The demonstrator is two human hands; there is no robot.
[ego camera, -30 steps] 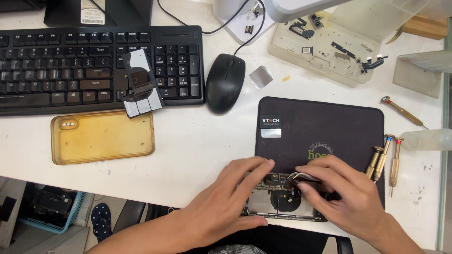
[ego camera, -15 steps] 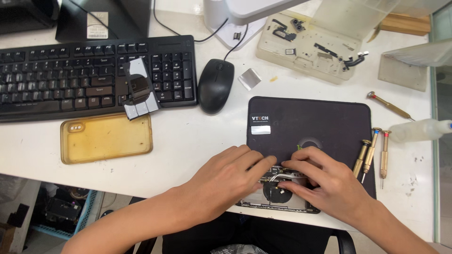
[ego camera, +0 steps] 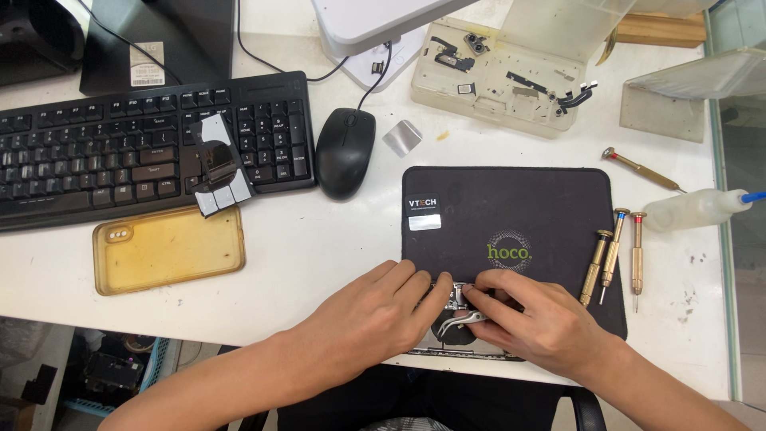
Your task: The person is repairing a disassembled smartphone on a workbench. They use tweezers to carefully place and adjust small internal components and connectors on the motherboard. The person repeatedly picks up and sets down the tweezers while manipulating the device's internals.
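Note:
An opened phone body [ego camera: 456,331] with exposed inner parts lies at the near edge of a black work mat [ego camera: 511,211]. My left hand [ego camera: 375,311] rests on its left side, fingers pressing the frame. My right hand [ego camera: 535,319] covers its right side and pinches silver tweezers [ego camera: 461,321] whose tips point left over the phone's inside. Most of the phone is hidden under both hands.
Three small screwdrivers [ego camera: 613,255] lie right of the mat, a fourth [ego camera: 638,168] farther back beside a squeeze bottle [ego camera: 694,211]. A yellowed phone case [ego camera: 169,249], black keyboard [ego camera: 144,144], mouse [ego camera: 345,152] and a parts tray [ego camera: 503,76] sit behind.
The view has shifted, so the desk sits lower and more to the right in frame. Both hands stay on the phone; the tweezers now show between the fingers.

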